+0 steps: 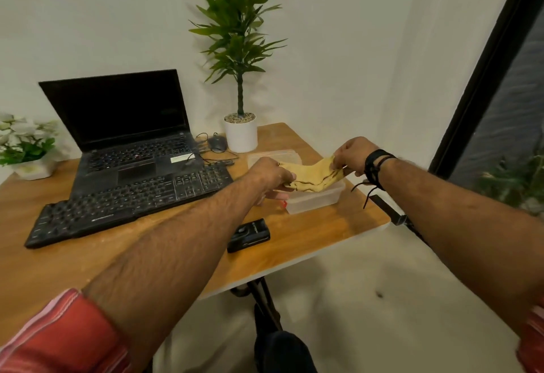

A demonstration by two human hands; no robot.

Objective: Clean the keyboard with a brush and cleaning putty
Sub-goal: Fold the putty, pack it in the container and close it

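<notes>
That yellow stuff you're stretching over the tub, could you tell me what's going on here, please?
A person is pulling a lump of yellow cleaning putty between both hands, left hand and right hand, above an open clear plastic container. The black keyboard lies untouched in front of the laptop on the wooden table. No brush is visible.

Both hands hold a yellow putty [313, 177] stretched between them above a clear plastic box [316, 199]; the left hand [269, 174] grips one end, the right hand [354, 155] pinches the other. A black keyboard [129, 202] lies on the wooden table [309, 243] in front of a laptop [126, 125].
</notes>
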